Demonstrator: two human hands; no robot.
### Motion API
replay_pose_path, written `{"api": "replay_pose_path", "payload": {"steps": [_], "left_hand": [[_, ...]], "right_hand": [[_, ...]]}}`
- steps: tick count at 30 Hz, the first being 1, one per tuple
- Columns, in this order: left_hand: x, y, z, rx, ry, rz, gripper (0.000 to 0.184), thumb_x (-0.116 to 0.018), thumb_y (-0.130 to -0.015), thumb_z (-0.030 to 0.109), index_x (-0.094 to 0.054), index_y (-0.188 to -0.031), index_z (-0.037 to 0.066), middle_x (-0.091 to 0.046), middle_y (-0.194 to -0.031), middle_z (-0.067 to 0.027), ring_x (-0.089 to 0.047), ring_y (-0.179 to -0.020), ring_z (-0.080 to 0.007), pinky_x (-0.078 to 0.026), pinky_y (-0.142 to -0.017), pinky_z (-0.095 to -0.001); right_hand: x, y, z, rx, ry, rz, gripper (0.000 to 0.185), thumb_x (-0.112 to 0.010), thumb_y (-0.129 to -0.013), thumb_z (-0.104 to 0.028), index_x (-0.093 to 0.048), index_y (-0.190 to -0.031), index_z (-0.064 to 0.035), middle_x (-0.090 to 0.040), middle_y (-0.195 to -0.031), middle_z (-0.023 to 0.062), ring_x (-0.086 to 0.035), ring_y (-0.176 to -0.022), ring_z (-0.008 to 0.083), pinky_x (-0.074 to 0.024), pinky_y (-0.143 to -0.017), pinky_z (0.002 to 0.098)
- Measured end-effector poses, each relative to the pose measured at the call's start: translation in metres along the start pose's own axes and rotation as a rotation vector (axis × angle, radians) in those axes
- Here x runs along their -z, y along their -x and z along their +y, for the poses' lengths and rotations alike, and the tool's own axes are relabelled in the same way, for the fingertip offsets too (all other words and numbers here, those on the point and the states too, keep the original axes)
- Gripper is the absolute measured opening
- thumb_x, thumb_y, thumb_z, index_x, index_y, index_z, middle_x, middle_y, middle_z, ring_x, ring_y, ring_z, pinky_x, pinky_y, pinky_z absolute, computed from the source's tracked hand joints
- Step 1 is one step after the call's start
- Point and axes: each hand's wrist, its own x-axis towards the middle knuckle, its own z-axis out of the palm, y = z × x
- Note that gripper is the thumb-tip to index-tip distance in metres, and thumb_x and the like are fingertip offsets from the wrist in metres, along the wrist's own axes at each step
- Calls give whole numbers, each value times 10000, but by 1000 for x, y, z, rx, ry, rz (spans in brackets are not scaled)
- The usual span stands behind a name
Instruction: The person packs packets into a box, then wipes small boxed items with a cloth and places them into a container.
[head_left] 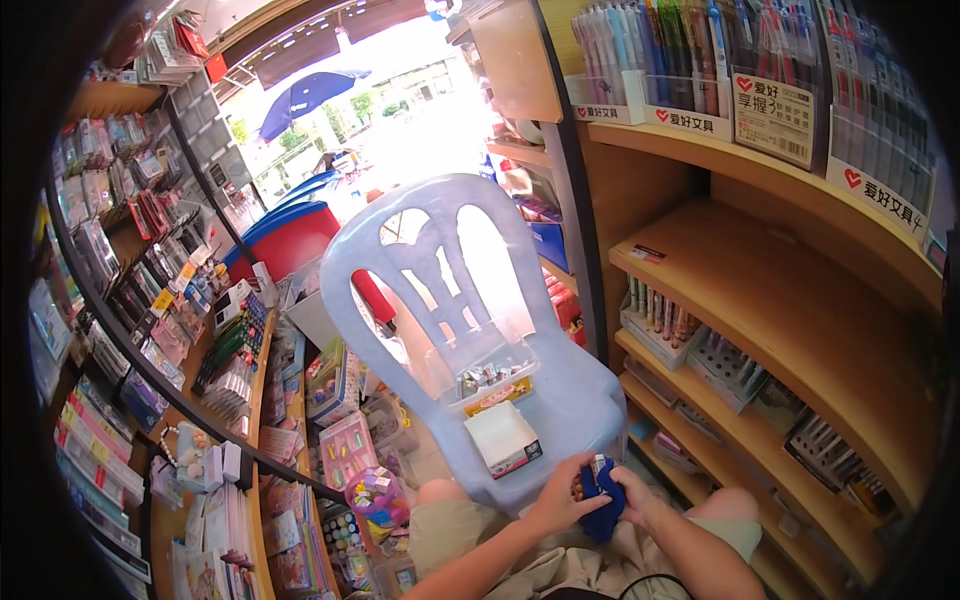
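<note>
Both hands meet above my lap, in front of a pale blue plastic chair. My left hand (562,498) is closed round one side of a dark blue cloth (601,508), with small brownish round items at its fingers. On the other side, my right hand (633,494) grips the same cloth, and something small and silvery shows at its top. A white open box (503,440) lies on the chair seat (575,400). Behind it sits a clear plastic container (484,372) holding small silvery pieces.
Wooden shelves (780,285) on the right carry pens (685,60) and boxes. Racks of stationery (230,370) line the left. A colourful round tub (378,497) stands left of my knee. Beyond the chair (350,250) are a bright doorway and a blue umbrella (305,100).
</note>
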Motion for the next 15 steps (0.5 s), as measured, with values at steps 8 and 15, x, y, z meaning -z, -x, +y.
{"api": "replay_pose_path", "payload": {"steps": [8, 15], "left_hand": [[15, -11, 17, -150, -365, -156, 693, -728, -570, 77, -458, -1206, 26, -490, -1091, -169, -460, -1046, -344, -387, -926, -403], [5, -2, 9, -214, -401, -134, 667, -730, -581, 107, -460, -1183, 14, -498, -1093, -177, -457, -1038, -362, -393, -899, -410]], "right_hand": [[6, -8, 17, 150, 616, 88, 283, -514, -843, -138, -545, -1092, -7, -615, -948, 62, -602, -820, 130, -495, -688, 264], [6, -10, 21, 59, 707, 301, 307, -492, -919, -266, -577, -1048, 0, -623, -861, 61, -599, -755, 123, -474, -636, 249]]}}
